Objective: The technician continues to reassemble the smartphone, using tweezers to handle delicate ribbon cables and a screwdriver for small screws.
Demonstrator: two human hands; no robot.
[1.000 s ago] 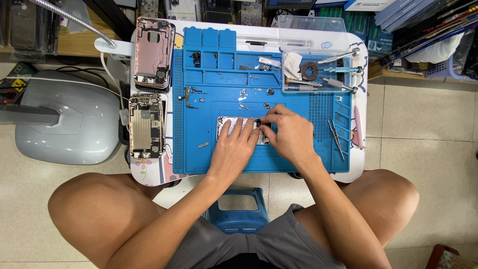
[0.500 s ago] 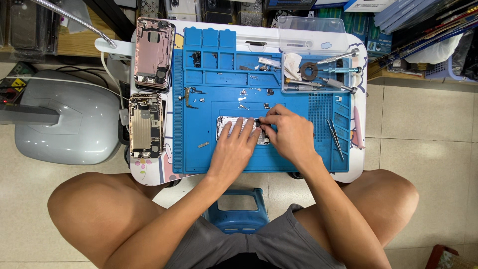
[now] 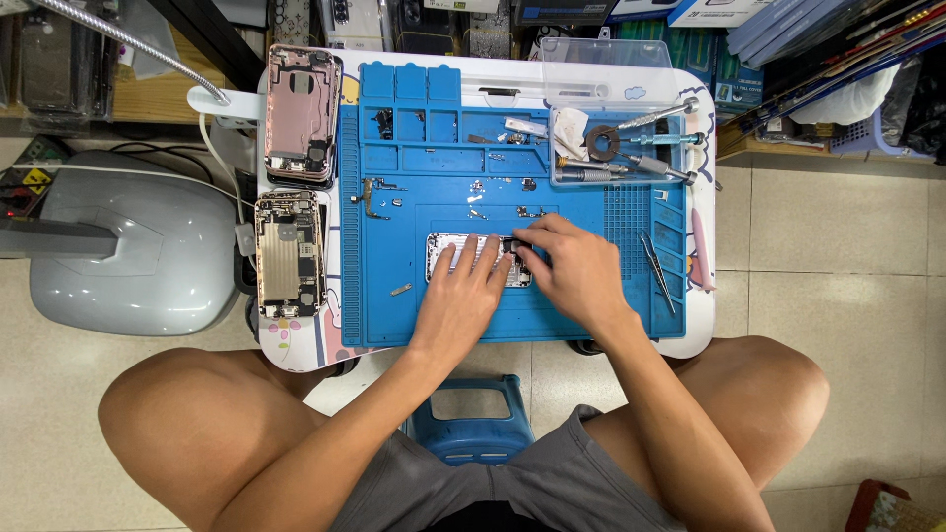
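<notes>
- Blue silicone repair mat covers your small white bench; on it, at the centre, lies the opened phone you are working on.
- Your left hand rests flat on that phone, fingers spread and pressing down, gripping nothing.
- Your right hand sits at 3 o'clock of the phone, fingers curled at its right end; what they pinch I cannot tell.
- At 9 o'clock, off the mat, lie a pink phone shell and a gutted phone body.
- At 1 o'clock, screwdrivers rest in a clear tray; tweezers lie at 3 o'clock.
</notes>
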